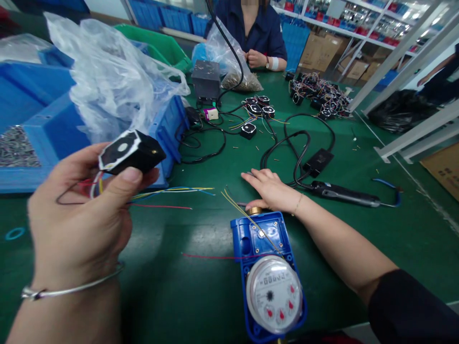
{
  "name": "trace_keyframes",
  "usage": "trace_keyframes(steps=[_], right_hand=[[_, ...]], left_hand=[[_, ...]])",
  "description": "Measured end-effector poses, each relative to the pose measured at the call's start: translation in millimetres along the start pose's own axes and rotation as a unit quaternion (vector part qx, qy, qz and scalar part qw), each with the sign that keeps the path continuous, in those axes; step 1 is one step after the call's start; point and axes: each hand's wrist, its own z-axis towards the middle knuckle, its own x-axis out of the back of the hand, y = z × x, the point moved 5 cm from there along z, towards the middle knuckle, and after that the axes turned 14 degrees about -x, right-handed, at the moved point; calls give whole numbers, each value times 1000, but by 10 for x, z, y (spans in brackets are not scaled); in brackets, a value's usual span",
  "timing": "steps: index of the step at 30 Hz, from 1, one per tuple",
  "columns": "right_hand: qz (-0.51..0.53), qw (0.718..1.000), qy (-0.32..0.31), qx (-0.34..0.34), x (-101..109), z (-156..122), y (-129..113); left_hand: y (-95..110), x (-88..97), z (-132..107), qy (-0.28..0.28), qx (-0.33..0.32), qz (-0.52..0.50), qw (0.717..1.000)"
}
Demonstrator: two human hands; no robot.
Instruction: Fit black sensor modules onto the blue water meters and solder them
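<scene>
- My left hand (77, 215) grips a small black motor block with a white face (131, 152), raised over the green table (201, 282); white face turned left toward me, long axis running right and away.
- My right hand (273, 189) lies flat, fingers spread, touching the brass end of the blue water meter (267, 272).
- Meter's long axis runs away from me, dial nearest; dial digits unreadable.
</scene>
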Motion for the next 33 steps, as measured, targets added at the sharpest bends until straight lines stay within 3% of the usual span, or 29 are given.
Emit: trace_keyframes(steps=[3, 7, 12, 14, 17, 20, 24, 25, 27, 30, 33], right_hand=[[-5, 1000, -7, 26, 28, -13, -1], [20, 998, 13, 66, 100, -42, -27], [112, 985, 131, 14, 329, -179, 181], [212, 958, 191, -38, 486, -319, 323], [401, 881, 244, -63, 739, -602, 399], [475, 841, 254, -43, 961, -852, 246], [505, 832, 225, -38, 1052, -1012, -16], [507, 833, 216, -35, 1041, -1024, -67], [504, 841, 196, -25, 1000, -1028, -145], [493, 853, 173, -12, 932, -1009, -203], [483, 861, 159, -6, 891, -994, -221]], left_hand=[[-191, -35, -18, -34, 43, -42, 998], [-430, -164, -113, -173, 69, 55, 981], [-693, -453, -362, -352, 76, 88, 929], [-764, -520, -435, -403, 61, 122, 905], [-779, -516, -443, -440, 41, 167, 882], [-587, -449, -359, -448, 5, 207, 870], [76, -386, -244, -288, -135, 192, 929], [243, -433, -292, -285, -176, 162, 928], [472, -615, -491, -368, -233, 103, 894], [531, -867, -845, -525, -249, 88, 809], [484, -962, -999, -566, -269, 125, 769]])
